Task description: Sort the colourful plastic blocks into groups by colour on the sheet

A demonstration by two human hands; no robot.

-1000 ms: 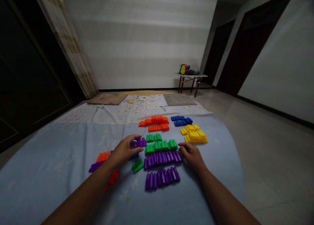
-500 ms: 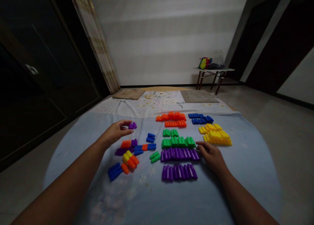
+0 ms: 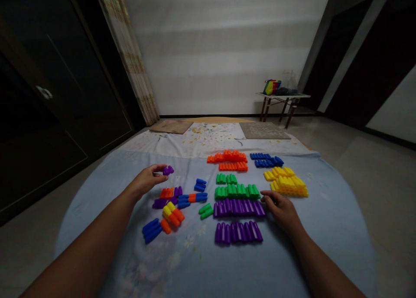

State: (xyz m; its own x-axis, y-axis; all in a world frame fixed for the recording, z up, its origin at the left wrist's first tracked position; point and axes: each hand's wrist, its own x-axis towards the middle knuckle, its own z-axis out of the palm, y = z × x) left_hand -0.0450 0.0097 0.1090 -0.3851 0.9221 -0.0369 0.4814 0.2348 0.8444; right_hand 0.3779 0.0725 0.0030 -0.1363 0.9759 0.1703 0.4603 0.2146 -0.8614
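Note:
My left hand (image 3: 149, 178) pinches a small piece made of purple bullet-shaped toy blocks (image 3: 168, 170) between thumb and fingers, over the left of the table. Below it lie mixed blocks: an orange group (image 3: 167, 192), a blue-and-orange strip (image 3: 193, 197), a yellow-and-orange group (image 3: 173, 214) and blue ones (image 3: 151, 230). My right hand (image 3: 280, 207) rests on the cloth with fingers loosely bent and nothing seen in them. Its fingertips are by the right ends of the green row (image 3: 238, 191) and the upper purple row (image 3: 239, 208).
A lower purple row (image 3: 238, 233) lies nearest me. Orange (image 3: 228, 156), blue (image 3: 269, 161) and yellow blocks (image 3: 289, 186) stand in groups farther back. Two flat boards (image 3: 264, 130) lie at the table's far side. A small side table (image 3: 282, 95) with bags stands by the wall.
My left hand has drawn slightly left and toward me with the purple blocks. My right hand stays beside the rows. The whole view has shifted a little.

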